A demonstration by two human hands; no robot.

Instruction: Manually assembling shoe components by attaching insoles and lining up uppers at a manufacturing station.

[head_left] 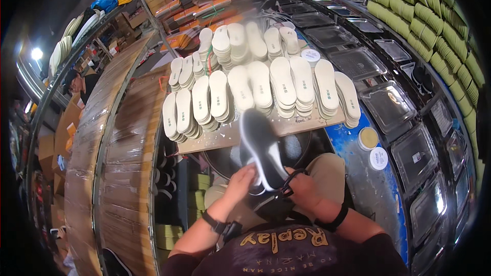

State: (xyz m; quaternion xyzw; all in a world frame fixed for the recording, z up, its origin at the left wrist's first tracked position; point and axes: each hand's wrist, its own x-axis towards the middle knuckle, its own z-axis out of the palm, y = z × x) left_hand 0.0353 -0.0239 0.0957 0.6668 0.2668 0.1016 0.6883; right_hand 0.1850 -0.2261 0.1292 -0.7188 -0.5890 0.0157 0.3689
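Observation:
A black shoe with a white sole edge (pixel 267 161) is held up in front of my lap, its toe pointing away and blurred by motion. My left hand (pixel 239 184) grips it from the left side, fingers bent against it. At the heel end, my right hand (pixel 304 189) is closed around the shoe's opening, with a dark loop by the fingers. Just beyond the toe, stacks of cream insoles (pixel 240 87) stand in rows on a wooden board (pixel 217 140). The shoe hides part of the board's front edge.
Under the board is a dark round tub (pixel 312 145). Round containers, one white-lidded (pixel 378 158) and one yellowish (pixel 368 138), stand on a blue surface (pixel 353 166) at right. Beyond are clear trays (pixel 391 105) and green stacked pieces (pixel 424 36). A plastic-wrapped wooden rack (pixel 125 174) runs along the left.

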